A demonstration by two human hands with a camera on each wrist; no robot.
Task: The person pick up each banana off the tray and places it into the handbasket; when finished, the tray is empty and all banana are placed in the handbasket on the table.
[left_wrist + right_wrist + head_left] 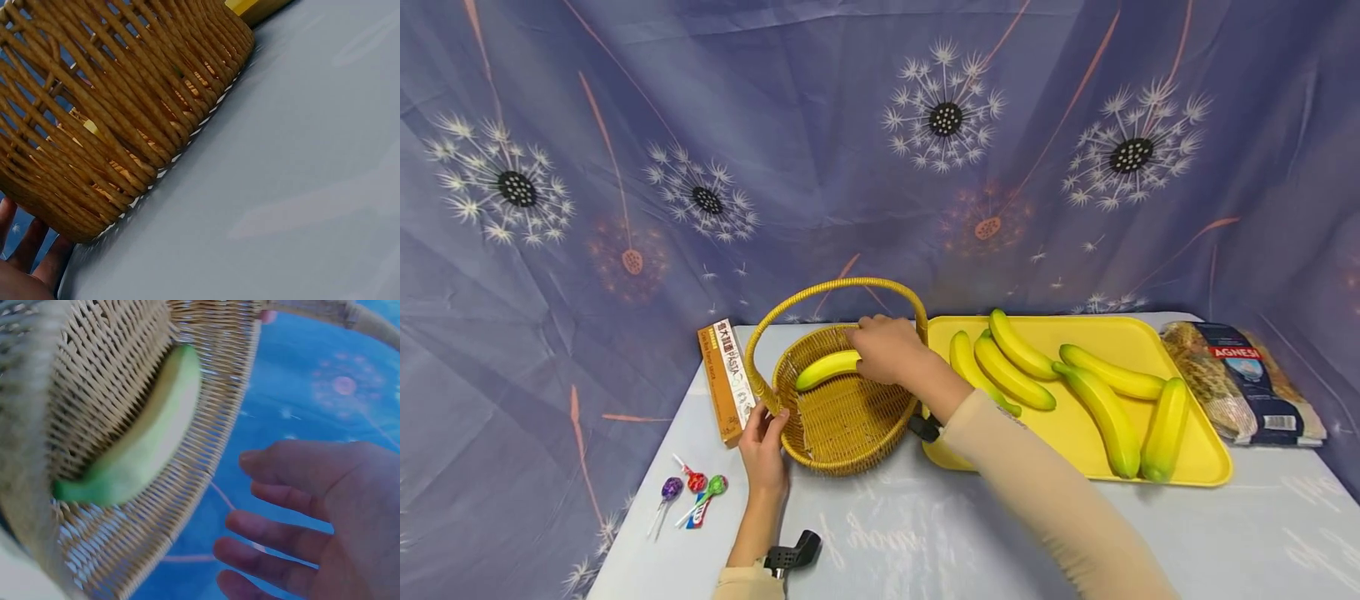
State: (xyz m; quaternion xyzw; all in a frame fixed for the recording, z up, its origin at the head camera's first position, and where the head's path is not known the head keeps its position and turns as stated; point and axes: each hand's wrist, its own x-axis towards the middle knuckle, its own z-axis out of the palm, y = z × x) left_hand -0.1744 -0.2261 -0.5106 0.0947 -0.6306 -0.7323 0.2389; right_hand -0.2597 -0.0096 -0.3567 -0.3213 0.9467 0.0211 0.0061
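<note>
A wicker basket (850, 425) with an arched handle stands on the table. My left hand (765, 454) grips its left rim near the handle's foot, thumb over the edge and fingers along the outer wall. Inside, against the far wall, lies one yellow banana (827, 369) with green tips; the right wrist view shows this banana (147, 437) whole. Above the basket's far right rim is my right hand (887, 348), which holds nothing. In the right wrist view its fingers (275, 540) are extended and apart from the banana.
Right of the basket, a yellow tray (947, 458) bears several bananas (1101, 417). A pasta bag (1243, 383) lies beyond it. At left are a pasta box (727, 383) and several lollipops (697, 482). A dandelion-patterned cloth (820, 167) hangs behind the table.
</note>
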